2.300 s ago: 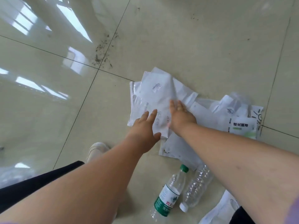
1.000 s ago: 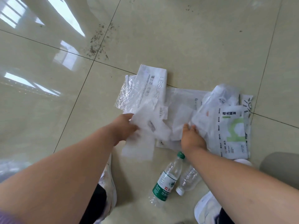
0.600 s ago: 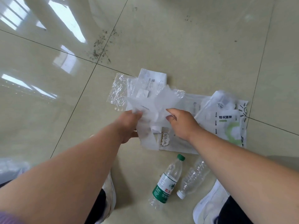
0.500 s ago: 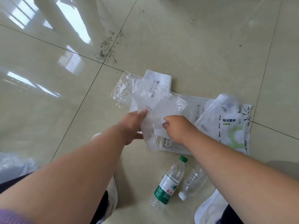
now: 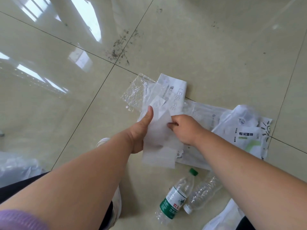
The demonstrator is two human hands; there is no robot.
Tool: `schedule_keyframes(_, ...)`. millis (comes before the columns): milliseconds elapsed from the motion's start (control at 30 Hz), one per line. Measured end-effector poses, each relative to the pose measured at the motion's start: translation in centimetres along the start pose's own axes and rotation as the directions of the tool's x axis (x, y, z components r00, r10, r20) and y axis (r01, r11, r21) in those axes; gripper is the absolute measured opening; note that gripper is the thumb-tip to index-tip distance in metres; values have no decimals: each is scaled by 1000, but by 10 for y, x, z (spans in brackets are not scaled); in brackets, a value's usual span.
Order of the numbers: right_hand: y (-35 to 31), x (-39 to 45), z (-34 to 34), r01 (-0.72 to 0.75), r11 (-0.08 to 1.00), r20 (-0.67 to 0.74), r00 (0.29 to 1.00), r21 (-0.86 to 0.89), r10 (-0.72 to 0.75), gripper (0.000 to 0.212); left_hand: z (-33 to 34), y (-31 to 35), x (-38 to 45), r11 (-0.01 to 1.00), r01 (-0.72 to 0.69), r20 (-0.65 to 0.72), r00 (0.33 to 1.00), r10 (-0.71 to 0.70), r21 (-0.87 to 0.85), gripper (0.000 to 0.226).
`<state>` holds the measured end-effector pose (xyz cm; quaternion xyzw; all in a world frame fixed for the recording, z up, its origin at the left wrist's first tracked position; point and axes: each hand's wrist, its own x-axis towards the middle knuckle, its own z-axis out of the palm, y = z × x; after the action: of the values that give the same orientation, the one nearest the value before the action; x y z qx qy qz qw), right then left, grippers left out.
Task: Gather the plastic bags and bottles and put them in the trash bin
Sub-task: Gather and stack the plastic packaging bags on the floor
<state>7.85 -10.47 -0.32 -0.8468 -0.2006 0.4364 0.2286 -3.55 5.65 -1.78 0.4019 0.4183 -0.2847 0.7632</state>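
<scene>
From the head view, the frosted white bag (image 5: pixel 158 135) that was bunched and crumpled between both hands half a second ago now hangs flatter, as a sheet whose lower edge droops toward the floor (image 5: pixel 216 47). The left hand (image 5: pixel 141 130), earlier curled with its thumb tucked beside the plastic, now has the thumb stretched straight up along the bag's left edge, the fingers hidden behind the sheet, so it is closed on the bag in a pinch. The right hand (image 5: pixel 184 128), which was a loose fist on the bundle, is still curled and shut, its fingertips nipping the bag's right edge at mid height.

Beyond the hands, the bag printed LEISURE (image 5: pixel 174 93) lies flat on the floor as before, with a crinkled clear bag (image 5: pixel 134 93) just to its left and partly under it. To the right the pile of white bags with green print (image 5: pixel 244 135) stays spread across the tile joint.

Nearer the person, the green-capped bottle (image 5: pixel 176 196) and the clear white-capped bottle (image 5: pixel 202 195) lie side by side, touching, in much the same place. A white shoe (image 5: pixel 103 141) shows beside the left forearm, and a purple sleeve (image 5: pixel 18 219) at the lower left corner.
</scene>
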Motion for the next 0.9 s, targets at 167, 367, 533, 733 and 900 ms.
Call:
schedule_keyframes(167, 4, 12, 15, 64, 997, 274, 960, -46, -49, 31, -13, -1, 12, 971, -35, -122, 990, 65, 235, 78)
schedule_keyframes(367, 50, 49, 9, -199, 968, -325, 935, -156, 140, 80, -34, -16, 20, 939, -69, -519, 819, 246, 337, 33)
schedule_keyframes(533, 81, 55, 13, -380, 925, -315, 878, -4, 360, 57, -45, -14, -1, 894, -151, -490, 791, 365, 422, 133)
schedule_keyframes(733, 69, 28, -8, -293, 824, -485, 694, 485, 532, 20, -35, -6, -14, 864, -190, -417, 814, 404, 466, 108)
schedule_keyframes(900, 9, -10, -27, 87, 883, -496, 850, 461, 175, 25, -27, 5, -19, 904, -245, -400, 833, 381, 352, 110)
